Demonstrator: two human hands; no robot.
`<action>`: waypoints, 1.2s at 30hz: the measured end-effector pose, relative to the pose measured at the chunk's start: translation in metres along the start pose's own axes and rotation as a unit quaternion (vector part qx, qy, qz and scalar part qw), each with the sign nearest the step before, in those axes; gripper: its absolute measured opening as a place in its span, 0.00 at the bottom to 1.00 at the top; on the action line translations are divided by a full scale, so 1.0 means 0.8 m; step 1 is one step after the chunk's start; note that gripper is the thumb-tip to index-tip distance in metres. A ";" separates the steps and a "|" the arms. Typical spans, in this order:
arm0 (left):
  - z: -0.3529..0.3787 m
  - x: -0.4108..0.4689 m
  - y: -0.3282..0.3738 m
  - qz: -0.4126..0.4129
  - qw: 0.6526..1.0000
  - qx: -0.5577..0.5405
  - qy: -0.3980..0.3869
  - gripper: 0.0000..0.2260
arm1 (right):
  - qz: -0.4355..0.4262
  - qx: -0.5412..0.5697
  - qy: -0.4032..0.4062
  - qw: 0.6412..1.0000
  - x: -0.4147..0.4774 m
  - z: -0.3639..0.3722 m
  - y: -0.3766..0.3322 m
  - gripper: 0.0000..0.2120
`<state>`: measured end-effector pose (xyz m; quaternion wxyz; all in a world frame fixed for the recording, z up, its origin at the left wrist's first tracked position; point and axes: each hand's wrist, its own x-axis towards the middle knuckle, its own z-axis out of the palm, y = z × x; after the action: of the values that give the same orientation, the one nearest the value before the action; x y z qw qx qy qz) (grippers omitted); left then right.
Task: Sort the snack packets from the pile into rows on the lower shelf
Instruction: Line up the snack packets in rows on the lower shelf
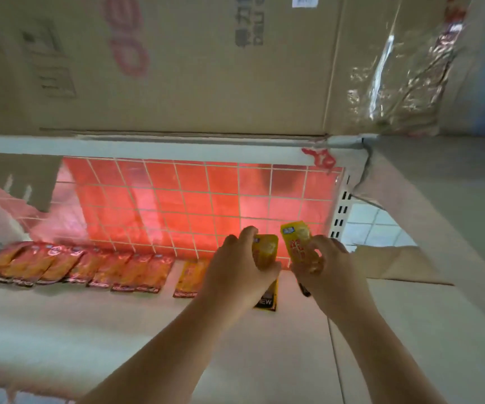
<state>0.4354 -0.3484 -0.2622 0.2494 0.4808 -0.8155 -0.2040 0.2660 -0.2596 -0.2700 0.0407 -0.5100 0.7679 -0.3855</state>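
Note:
My left hand (pixel 240 265) grips a yellow snack packet (pixel 266 252) near the back of the white lower shelf (pixel 119 330). Its black lower end pokes out below my palm. My right hand (pixel 327 265) holds a second yellow packet (pixel 295 240) tilted upright, just right of the first. A row of several red-orange packets (pixel 75 268) lies along the back of the shelf at left. One yellow-orange packet (pixel 189 277) lies flat just left of my left hand.
A red tiled back panel (pixel 194 205) stands behind the shelf. Large cardboard boxes (pixel 177 68) sit on the upper shelf, whose edge (pixel 177 145) overhangs. A slotted upright (pixel 341 212) and a cardboard sheet (pixel 392 265) are at right.

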 end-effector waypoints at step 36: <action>0.169 0.027 -0.084 0.177 0.964 0.181 -0.086 0.21 | 0.139 -0.156 -0.031 0.977 -0.011 0.124 0.112 0.18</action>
<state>0.3908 -0.3857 -0.4033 0.1193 0.3464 -0.9293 -0.0457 0.2478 -0.2909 -0.3986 0.0379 -0.4100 0.8803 -0.2356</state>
